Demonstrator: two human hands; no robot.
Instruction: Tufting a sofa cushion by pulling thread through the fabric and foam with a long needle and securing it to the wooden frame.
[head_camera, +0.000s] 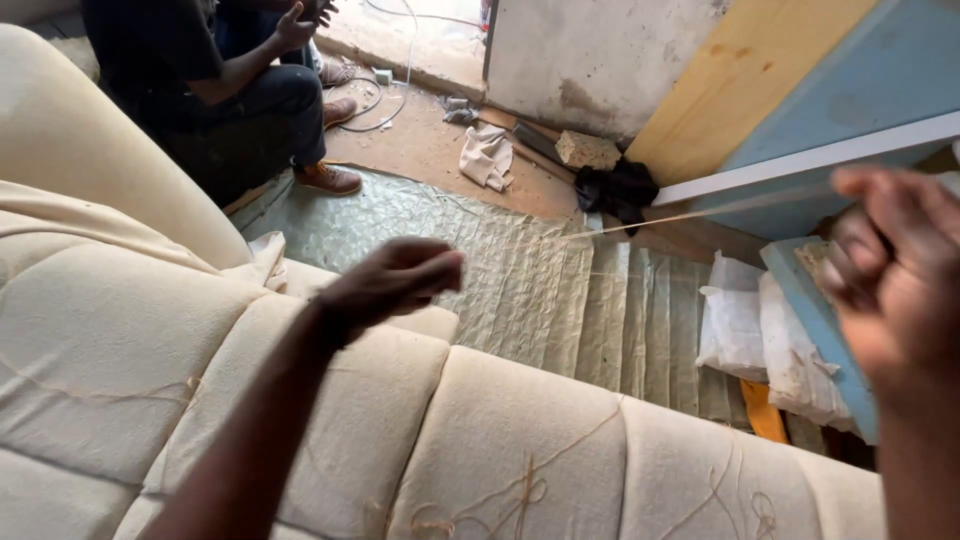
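My left hand (395, 280) hovers over a cream tufted sofa cushion (330, 400), fingers pinched together on one end of a thin pale thread. The thread (690, 214) runs taut up and to the right toward my right hand (895, 280), which is raised close to the camera, blurred, with fingers curled around the thread. Loose loops of tan twine (520, 490) lie on the cushion's stitched panels below.
Another person sits at the top left, with brown shoes (330, 178) on the floor. A greenish ribbed sheet (520, 270) covers the floor. Blue foam blocks (860, 60), a wooden board (740, 80), white wrapped bundles (760, 330) and rags (487, 155) lie at the right and back.
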